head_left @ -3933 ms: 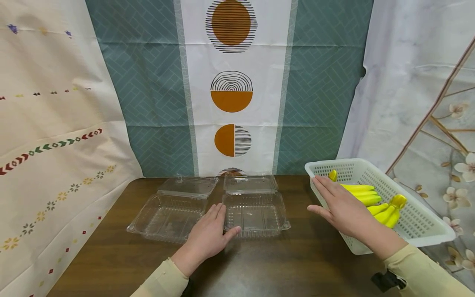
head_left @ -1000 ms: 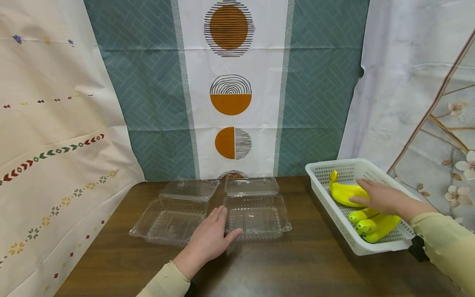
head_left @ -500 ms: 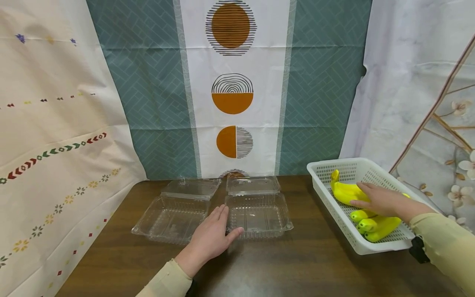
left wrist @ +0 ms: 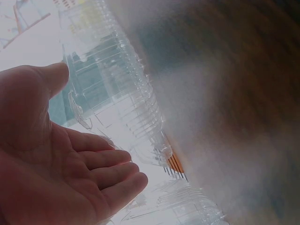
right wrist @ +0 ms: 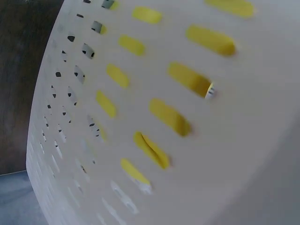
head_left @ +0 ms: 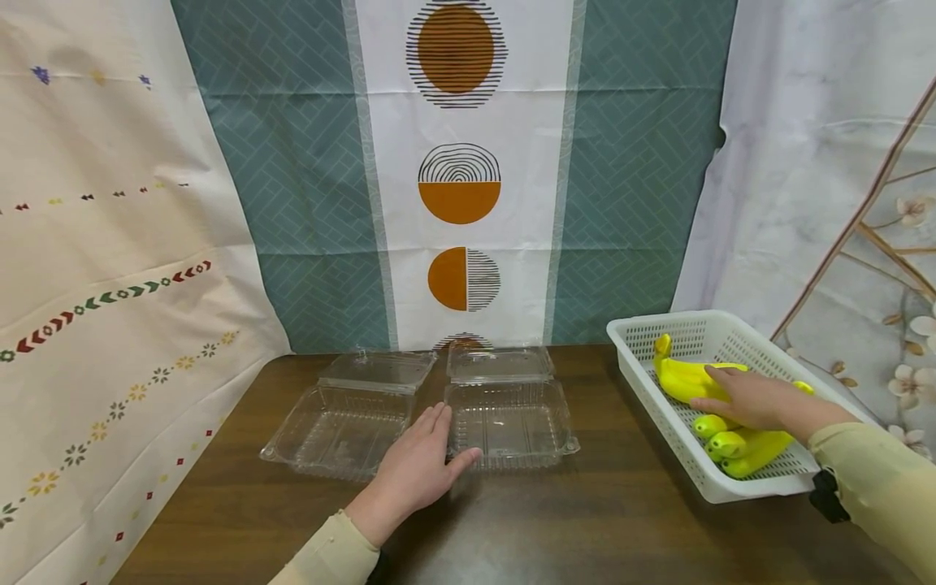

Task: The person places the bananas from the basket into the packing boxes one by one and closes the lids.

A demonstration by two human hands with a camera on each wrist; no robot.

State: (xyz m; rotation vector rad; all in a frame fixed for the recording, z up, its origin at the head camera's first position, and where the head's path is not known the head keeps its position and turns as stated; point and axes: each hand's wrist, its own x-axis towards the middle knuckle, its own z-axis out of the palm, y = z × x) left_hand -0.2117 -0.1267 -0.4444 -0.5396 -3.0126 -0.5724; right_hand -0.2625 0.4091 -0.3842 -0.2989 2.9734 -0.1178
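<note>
My left hand (head_left: 411,465) lies flat between two clear plastic clamshell boxes, its fingertips at the inner edge of the right box (head_left: 504,418). The left box (head_left: 340,426) stands just beyond the fingers. In the left wrist view that hand (left wrist: 70,154) has straight fingers, with clear plastic behind them. My right hand (head_left: 764,400) is inside the white basket (head_left: 661,426), over two bunches of yellow bananas. Its thumb and forefinger lie across the far bunch (head_left: 683,380); the near bunch (head_left: 756,451) is partly under the palm. The other fingers are hidden.
Both clamshell lids (head_left: 376,370) are folded back toward the hanging cloth (head_left: 468,219) at the table's rear edge. The basket's slotted wall (right wrist: 154,84) fills the right wrist view, with yellow showing through. Brown wood tabletop (head_left: 556,528) extends in front of the boxes.
Over the earlier frames, my right hand moves from above the basket's left rim to the right and in over the bananas. It stays there through the last second. My left hand keeps its place.
</note>
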